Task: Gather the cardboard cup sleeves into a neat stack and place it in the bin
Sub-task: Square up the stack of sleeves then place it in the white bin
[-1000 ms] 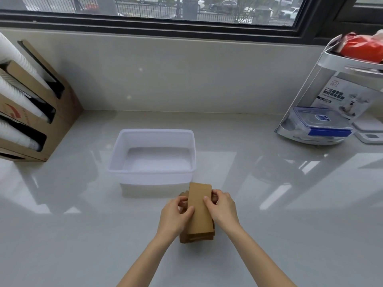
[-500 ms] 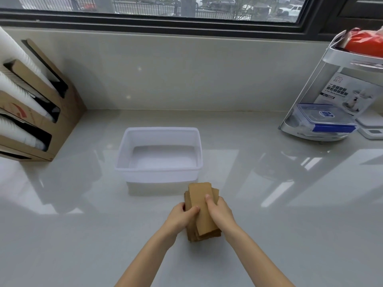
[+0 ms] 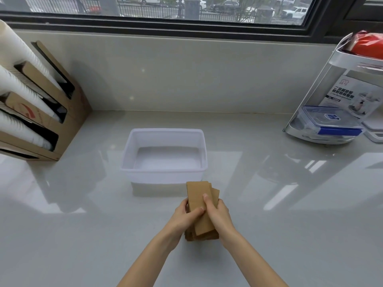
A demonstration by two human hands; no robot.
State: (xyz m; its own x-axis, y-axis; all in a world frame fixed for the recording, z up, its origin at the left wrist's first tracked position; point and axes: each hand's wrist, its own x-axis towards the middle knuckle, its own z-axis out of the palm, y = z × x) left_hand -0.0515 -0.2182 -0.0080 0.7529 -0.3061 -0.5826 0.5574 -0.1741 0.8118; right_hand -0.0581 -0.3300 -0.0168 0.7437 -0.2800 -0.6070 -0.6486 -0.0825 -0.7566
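Sleeves [image 3: 200, 206] sit clamped in both hands' grip on the glossy grey worktop [image 3: 290, 224], white bin [image 3: 163, 172] just beyond, window [image 3: 165, 9] behind.

Glossy pale bench [image 3: 290, 235] lit by daylight from dark-framed window [image 3: 165, 9]; pale backsplash [image 3: 186, 75] behind; cardboard cup dispenser [image 3: 68, 121] left, white rack [image 3: 331, 90] right.
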